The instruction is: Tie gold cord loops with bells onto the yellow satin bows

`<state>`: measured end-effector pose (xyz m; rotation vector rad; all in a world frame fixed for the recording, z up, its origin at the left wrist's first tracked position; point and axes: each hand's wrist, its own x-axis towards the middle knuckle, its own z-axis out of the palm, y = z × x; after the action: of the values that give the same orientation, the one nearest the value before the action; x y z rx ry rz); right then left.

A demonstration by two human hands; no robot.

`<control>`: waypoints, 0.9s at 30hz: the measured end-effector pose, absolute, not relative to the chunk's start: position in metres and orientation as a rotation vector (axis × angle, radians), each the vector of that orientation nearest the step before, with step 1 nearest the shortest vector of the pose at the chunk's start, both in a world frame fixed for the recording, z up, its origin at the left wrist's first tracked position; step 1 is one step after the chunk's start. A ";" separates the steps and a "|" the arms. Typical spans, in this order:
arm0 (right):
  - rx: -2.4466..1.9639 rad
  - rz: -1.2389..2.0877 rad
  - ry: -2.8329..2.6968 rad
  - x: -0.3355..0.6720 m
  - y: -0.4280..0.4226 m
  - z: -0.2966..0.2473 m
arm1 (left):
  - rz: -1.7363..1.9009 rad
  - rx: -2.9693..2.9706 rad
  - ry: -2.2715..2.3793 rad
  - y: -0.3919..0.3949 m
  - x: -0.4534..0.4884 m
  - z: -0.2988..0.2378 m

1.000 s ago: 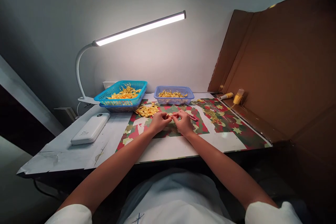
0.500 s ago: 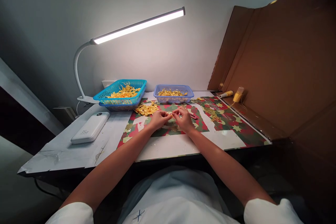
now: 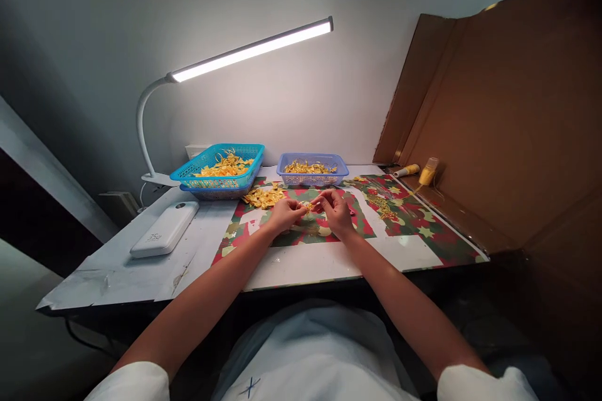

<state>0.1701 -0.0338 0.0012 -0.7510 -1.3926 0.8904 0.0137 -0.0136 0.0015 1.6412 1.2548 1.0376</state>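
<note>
Between my two hands, over the camouflage-patterned sheet, is a small gold ribbon bow [image 3: 308,206]. The thumb and fingers of my left hand [image 3: 286,213] pinch it from the left. My right hand [image 3: 337,213] has its thumb and forefinger bent together at the bow's right side; whatever they grip is too small to make out. A loose pile of gold ribbon bows [image 3: 264,197] lies just beyond my left hand. Partly behind my right hand is a small red tool [image 3: 352,212], mostly hidden.
A turquoise basket [image 3: 188,177] of gold pieces is stacked on a blue one; a purple basket [image 3: 313,180] holds more. Gold cords [image 3: 383,205] lie at right. A white power bank [image 3: 164,230], desk lamp [image 3: 249,50], glue bottle [image 3: 427,171] and cardboard wall [image 3: 508,113] surround the work.
My right hand has drawn slightly right, away from my left, and its fingers have lifted and spread a little. More of the gold bow shows. The view has shifted slightly.
</note>
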 end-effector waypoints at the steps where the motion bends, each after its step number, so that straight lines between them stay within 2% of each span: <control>1: -0.751 0.864 -1.394 0.170 -0.034 0.001 | 1.033 1.655 1.254 -0.013 0.014 0.002; 27: -0.699 0.586 -1.012 0.200 -0.028 0.017 | 0.859 1.639 1.354 -0.009 0.005 0.001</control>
<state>0.2000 -0.0278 0.0166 -0.6987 -1.0116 0.5863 0.0053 -0.0090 0.0013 1.6387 1.3537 0.8588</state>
